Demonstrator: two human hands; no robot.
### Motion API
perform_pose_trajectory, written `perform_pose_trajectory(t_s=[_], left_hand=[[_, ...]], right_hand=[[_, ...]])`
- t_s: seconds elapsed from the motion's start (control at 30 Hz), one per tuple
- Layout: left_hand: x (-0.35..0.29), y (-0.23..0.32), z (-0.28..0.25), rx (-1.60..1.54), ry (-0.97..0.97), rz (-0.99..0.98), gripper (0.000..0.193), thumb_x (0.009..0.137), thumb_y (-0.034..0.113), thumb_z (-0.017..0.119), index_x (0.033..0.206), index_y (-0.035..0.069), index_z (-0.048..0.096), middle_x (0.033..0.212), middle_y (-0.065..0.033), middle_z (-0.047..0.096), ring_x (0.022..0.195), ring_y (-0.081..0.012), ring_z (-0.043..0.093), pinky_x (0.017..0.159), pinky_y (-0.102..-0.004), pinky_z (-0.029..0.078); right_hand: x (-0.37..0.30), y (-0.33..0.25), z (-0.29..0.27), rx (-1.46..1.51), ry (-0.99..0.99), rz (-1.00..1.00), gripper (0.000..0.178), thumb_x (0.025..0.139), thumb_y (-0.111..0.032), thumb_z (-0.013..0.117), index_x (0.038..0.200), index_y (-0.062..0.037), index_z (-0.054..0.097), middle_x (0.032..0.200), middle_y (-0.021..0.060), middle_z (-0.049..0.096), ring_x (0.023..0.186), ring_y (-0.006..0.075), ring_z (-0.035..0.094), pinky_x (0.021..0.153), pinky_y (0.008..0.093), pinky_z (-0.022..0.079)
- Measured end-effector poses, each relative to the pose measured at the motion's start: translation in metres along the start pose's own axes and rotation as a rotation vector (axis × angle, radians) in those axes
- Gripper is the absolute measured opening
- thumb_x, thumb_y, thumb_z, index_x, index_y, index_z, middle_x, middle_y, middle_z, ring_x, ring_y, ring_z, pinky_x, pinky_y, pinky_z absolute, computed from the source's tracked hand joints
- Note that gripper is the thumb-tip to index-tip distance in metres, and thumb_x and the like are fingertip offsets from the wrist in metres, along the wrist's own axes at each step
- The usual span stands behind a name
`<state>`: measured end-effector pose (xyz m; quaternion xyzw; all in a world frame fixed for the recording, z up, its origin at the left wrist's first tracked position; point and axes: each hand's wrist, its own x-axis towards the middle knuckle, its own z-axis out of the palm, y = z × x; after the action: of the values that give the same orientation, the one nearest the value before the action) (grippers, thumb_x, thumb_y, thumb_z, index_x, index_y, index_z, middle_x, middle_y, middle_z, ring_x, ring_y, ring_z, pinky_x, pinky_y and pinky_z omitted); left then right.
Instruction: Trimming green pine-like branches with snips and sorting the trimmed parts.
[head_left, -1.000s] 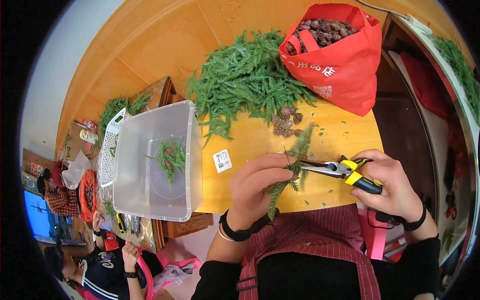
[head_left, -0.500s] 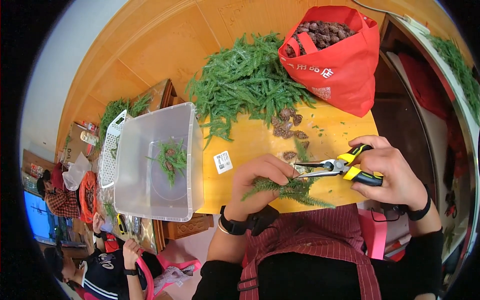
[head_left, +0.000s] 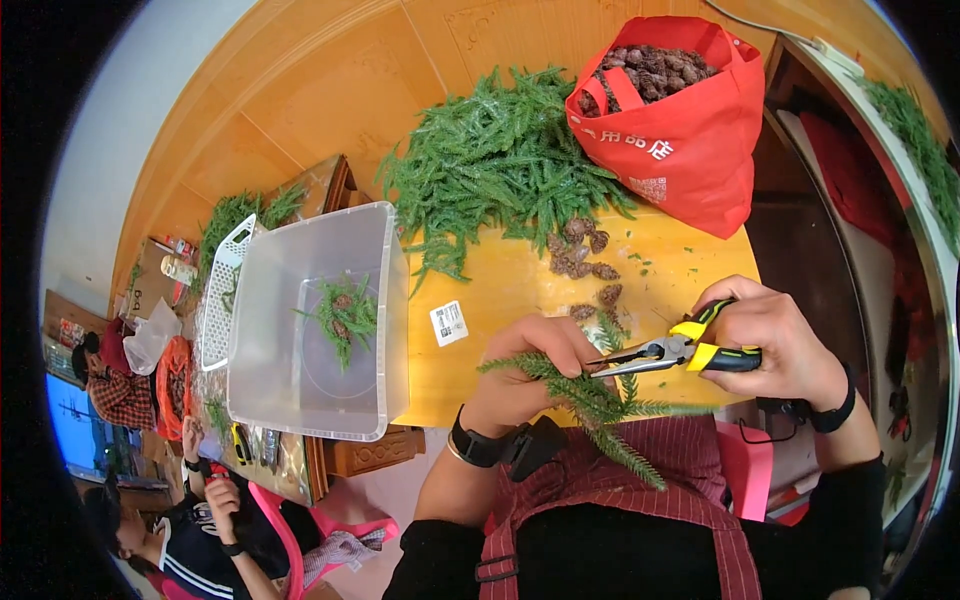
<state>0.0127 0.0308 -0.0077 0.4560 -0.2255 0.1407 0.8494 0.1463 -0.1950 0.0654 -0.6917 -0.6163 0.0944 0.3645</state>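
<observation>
My left hand [head_left: 535,372] pinches a bundle of green artificial fir sprigs [head_left: 597,405] over the table's near edge. In my right hand [head_left: 778,345] is a pair of long-nose pliers [head_left: 672,350] with yellow and black handles. The plier jaws point left and reach the sprigs right beside my left fingertips. Whether they grip a stem there is too small to tell. Just beyond the sprigs, several brown pine cones [head_left: 574,262] lie on the yellow table [head_left: 440,385].
A heap of green sprigs [head_left: 490,170] and a red bag [head_left: 675,165] of pine cones stand at the back. On the left, a clear plastic bin [head_left: 393,330] holds a sprig with cones [head_left: 345,318]. A white label [head_left: 448,323] lies nearby. Another person [head_left: 190,545] sits at lower left.
The sprig bundle has turned and now hangs lower and farther right from my left hand. The plier jaws have shifted slightly down and look closer together. The other person's hands have moved.
</observation>
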Motion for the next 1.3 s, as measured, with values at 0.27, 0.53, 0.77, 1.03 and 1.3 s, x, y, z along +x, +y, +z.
perform_pose_trajectory(t_s=[0.27, 0.53, 0.77, 1.03, 1.3], left_hand=[[0.0, 0.008, -0.004, 0.192, -0.025, -0.04, 0.021, 0.078, -0.001, 0.065, 0.084, 0.006, 0.046, 0.079, -0.0108, 0.052, 0.072, -0.0288, 0.061, 0.063, -0.0436, 0.054], [0.013, 0.025, 0.024, 1.547, -0.004, 0.371, 0.028, 0.06, -0.005, 0.065, 0.087, 0.004, 0.064, 0.091, -0.0144, 0.062, 0.085, -0.0313, 0.062, 0.071, -0.0374, 0.051], [0.007, 0.025, 0.017, 1.05, 0.113, 0.184, 0.025, 0.067, -0.012, 0.063, 0.087, 0.002, 0.057, 0.09, -0.0141, 0.062, 0.08, -0.0244, 0.061, 0.073, -0.032, 0.05], [0.0, 0.011, -0.002, 0.38, 0.065, 0.009, 0.023, 0.076, -0.003, 0.066, 0.088, 0.004, 0.048, 0.087, -0.0134, 0.056, 0.077, -0.0279, 0.062, 0.068, -0.0374, 0.054], [0.004, -0.001, 0.002, -0.083, 0.028, -0.093, 0.024, 0.077, 0.0, 0.066, 0.085, 0.006, 0.044, 0.079, -0.0128, 0.054, 0.072, -0.0289, 0.062, 0.058, -0.0389, 0.054]], right_hand=[[-0.003, -0.005, 0.002, -0.073, 0.114, 0.007, 0.023, 0.061, -0.008, 0.074, 0.06, -0.0055, 0.051, 0.063, 0.0055, 0.055, 0.076, 0.0266, 0.06, 0.064, 0.0325, 0.047], [-0.004, -0.03, 0.002, -0.222, 0.138, 0.212, 0.021, 0.062, -0.008, 0.072, 0.062, -0.0039, 0.052, 0.064, 0.0093, 0.054, 0.067, 0.0282, 0.057, 0.062, 0.0337, 0.047], [-0.001, -0.022, -0.001, -0.081, 0.071, 0.191, 0.018, 0.065, -0.01, 0.071, 0.065, -0.0034, 0.054, 0.065, 0.0093, 0.056, 0.079, 0.0305, 0.058, 0.074, 0.0367, 0.046], [-0.003, -0.004, 0.001, 0.018, 0.007, 0.123, 0.021, 0.062, -0.013, 0.073, 0.065, -0.0038, 0.054, 0.071, 0.0073, 0.059, 0.094, 0.0313, 0.058, 0.075, 0.0371, 0.046], [-0.002, 0.002, 0.004, 0.105, 0.041, 0.057, 0.021, 0.062, -0.013, 0.074, 0.064, -0.0039, 0.054, 0.07, 0.0063, 0.059, 0.087, 0.0291, 0.059, 0.071, 0.0352, 0.046]])
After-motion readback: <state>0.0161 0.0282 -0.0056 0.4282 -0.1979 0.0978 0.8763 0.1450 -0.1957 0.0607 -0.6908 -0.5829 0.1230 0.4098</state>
